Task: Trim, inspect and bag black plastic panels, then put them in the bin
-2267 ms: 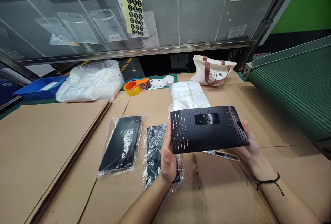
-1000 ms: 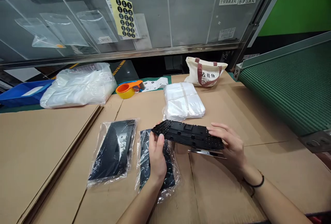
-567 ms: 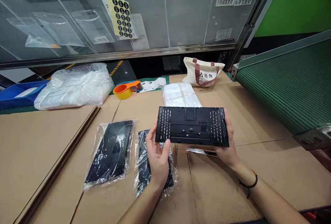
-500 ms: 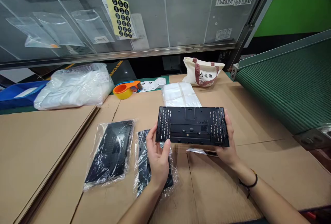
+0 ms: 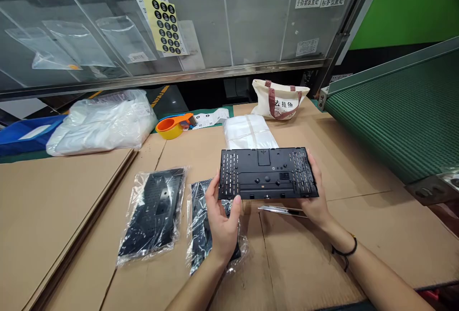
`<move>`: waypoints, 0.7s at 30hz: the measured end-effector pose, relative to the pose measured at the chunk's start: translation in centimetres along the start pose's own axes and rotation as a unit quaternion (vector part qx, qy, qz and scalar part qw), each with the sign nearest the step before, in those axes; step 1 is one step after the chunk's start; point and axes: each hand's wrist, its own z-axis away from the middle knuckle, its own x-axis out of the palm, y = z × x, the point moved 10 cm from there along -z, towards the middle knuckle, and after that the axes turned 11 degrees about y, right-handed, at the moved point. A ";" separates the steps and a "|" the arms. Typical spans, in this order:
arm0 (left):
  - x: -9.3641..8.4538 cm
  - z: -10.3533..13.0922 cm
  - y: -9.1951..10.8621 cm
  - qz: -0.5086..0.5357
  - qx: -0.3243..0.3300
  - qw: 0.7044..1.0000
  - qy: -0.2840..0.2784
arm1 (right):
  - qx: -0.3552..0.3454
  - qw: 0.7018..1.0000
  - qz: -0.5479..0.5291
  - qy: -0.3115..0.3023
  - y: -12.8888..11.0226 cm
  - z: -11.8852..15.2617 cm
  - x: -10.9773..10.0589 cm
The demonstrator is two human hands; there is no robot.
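Note:
A black slotted plastic panel (image 5: 267, 174) is held up above the cardboard, tilted toward me. My left hand (image 5: 224, 225) grips its left end, with the thumb on the lower edge. Around its right end is my right hand (image 5: 317, 201), its fingers partly behind the panel. Under the panel a knife with a shiny blade (image 5: 281, 211) lies on the cardboard. One bagged black panel (image 5: 154, 213) lies at the left. A second bagged black panel (image 5: 199, 227) is partly covered by my left hand and forearm.
Behind the panel lie a stack of clear bags (image 5: 249, 131) and a cloth bag (image 5: 279, 100). An orange tape dispenser (image 5: 172, 127), a large plastic-wrapped bundle (image 5: 103, 122) and a blue tray (image 5: 28, 134) stand back left. A green conveyor (image 5: 401, 110) runs along the right.
The held panel has tilted slightly, so its inner face shows more and looks lighter. More of the knife shows beneath it. Both hands keep their hold.

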 end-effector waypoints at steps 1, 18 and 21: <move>0.0 0.1 0.0 0.001 0.002 1.000 0.000 | 0.008 1.000 0.001 -0.003 0.3 0.0 0.1; 0.1 -0.2 -0.3 -0.017 -0.004 1.000 -0.023 | -0.158 0.985 0.022 -0.060 -2.4 -1.7 -0.9; 0.8 -0.4 0.1 -0.062 0.016 0.996 -0.068 | -0.087 0.995 -0.004 -0.039 -0.6 -2.0 -1.4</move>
